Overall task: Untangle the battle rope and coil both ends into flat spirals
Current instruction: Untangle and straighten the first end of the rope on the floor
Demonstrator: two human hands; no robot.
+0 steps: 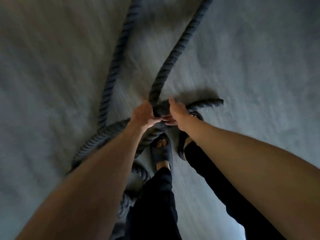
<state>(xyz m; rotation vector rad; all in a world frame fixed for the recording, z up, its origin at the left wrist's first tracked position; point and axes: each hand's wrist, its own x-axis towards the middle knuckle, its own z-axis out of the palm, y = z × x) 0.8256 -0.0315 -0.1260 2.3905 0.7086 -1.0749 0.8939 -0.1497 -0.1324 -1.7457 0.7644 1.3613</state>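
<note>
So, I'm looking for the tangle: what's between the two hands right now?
In the head view, a bend of the battle rope lies between the left hand and the right hand. Both hold it.

Indoor exercise space, either a gym or a home workout room; can't tell which. Main cue is the thick dark-grey twisted-fibre battle rope point(180, 47), which is gym kit. Two strands run in from the top centre of the frame, and more rope lies at the lower left. A plain smooth grey floor point(251, 58) fills the frame edge to edge. It is motion-blurred and its material is unclear, maybe concrete or rubber matting. A person stands on it at lower centre in dark grey open-toe slide sandals point(161, 150) and black trousers point(155, 205), casual wear. The light is dim, with a brighter pale floor patch point(239, 232) at the bottom edge, right of centre.
</note>
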